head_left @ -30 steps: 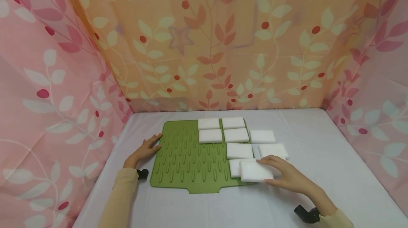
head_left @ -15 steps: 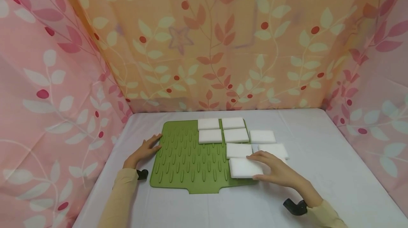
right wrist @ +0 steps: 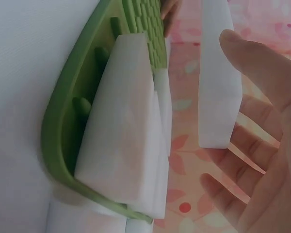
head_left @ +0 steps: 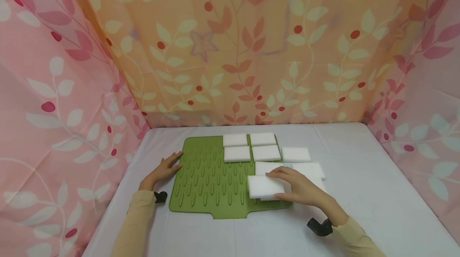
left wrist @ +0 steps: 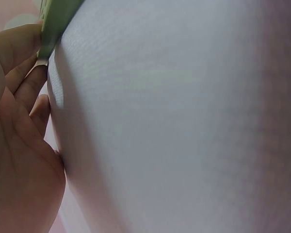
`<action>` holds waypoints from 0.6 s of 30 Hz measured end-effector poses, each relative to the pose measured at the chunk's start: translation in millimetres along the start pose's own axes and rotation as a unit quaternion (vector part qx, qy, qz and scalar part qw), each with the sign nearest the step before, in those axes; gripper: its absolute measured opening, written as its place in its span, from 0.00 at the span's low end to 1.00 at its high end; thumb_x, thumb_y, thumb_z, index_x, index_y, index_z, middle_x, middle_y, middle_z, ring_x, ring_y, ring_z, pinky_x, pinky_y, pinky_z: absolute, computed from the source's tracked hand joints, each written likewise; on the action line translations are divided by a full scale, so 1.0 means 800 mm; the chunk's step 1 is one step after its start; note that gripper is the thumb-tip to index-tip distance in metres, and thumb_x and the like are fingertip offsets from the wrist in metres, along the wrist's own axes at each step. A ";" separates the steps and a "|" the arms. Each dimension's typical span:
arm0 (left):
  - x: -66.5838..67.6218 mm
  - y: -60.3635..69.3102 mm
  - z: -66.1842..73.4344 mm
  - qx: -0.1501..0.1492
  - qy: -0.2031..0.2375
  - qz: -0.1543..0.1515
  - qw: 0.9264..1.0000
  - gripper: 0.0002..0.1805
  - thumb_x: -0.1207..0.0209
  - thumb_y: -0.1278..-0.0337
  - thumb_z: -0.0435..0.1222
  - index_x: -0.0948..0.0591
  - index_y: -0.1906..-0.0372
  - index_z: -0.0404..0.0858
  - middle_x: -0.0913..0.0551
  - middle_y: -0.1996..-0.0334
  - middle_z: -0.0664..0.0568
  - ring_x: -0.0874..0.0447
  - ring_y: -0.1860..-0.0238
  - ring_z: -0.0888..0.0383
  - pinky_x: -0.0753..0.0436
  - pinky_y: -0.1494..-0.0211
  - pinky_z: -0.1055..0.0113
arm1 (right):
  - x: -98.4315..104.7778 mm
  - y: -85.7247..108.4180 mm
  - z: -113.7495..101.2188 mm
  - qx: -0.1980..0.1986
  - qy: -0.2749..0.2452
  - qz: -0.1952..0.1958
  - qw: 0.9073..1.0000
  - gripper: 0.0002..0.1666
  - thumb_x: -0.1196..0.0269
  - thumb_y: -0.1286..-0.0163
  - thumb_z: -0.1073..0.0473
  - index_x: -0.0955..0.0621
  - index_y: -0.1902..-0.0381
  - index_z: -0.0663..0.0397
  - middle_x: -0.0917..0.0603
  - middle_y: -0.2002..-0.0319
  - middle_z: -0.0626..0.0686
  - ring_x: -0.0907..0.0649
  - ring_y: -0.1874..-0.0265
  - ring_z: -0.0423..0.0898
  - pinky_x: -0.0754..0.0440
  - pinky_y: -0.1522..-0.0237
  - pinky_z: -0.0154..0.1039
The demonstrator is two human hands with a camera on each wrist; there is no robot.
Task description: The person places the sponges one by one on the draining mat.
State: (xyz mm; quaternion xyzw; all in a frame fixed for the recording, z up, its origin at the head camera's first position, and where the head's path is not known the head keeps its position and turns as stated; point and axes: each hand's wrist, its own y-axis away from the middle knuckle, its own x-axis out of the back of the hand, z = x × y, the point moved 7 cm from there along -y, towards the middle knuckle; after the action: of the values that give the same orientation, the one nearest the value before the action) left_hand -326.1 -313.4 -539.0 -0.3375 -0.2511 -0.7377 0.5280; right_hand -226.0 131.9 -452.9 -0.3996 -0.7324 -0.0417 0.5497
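A white sponge block (head_left: 265,187) is held by my right hand (head_left: 301,188), thumb on the near side and fingers on the far side. In the right wrist view this sponge (right wrist: 214,87) hangs apart from another sponge (right wrist: 119,121) that lies on the green studded mat (right wrist: 53,131). In the head view the held sponge partly covers that one near the mat's front right. My left hand (head_left: 164,171) touches the left edge of the mat (head_left: 205,185). In the left wrist view its fingertips meet the mat's edge (left wrist: 53,34), fingers loosely bent.
Several white sponges, such as one at the back (head_left: 235,140), lie in rows on the mat's right half. To its right, more sponges (head_left: 296,154) rest on the white tablecloth (head_left: 359,193). Patterned curtains (head_left: 230,49) enclose the back and both sides.
My right hand has moved left over the mat with the held sponge, passing over the front right sponge and uncovering part of it. The left hand and mat have stayed put.
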 end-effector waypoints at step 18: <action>0.000 -0.001 0.000 -0.004 -0.006 -0.002 1.000 0.33 0.48 0.35 0.41 0.43 0.30 0.35 0.46 0.30 0.36 0.56 0.29 0.36 0.69 0.35 0.32 | -0.024 -0.048 0.000 -0.005 0.035 -0.017 0.999 0.36 0.35 0.44 0.38 0.26 0.40 0.46 0.24 0.46 0.45 0.24 0.48 0.45 0.23 0.50 0.46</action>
State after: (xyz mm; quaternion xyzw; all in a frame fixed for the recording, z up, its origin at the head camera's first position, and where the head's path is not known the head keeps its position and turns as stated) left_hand -326.8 -313.5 -539.0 -0.3433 -0.2521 -0.7377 0.5238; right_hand -248.2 95.6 -454.5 -0.3883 -0.7192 -0.0680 0.5721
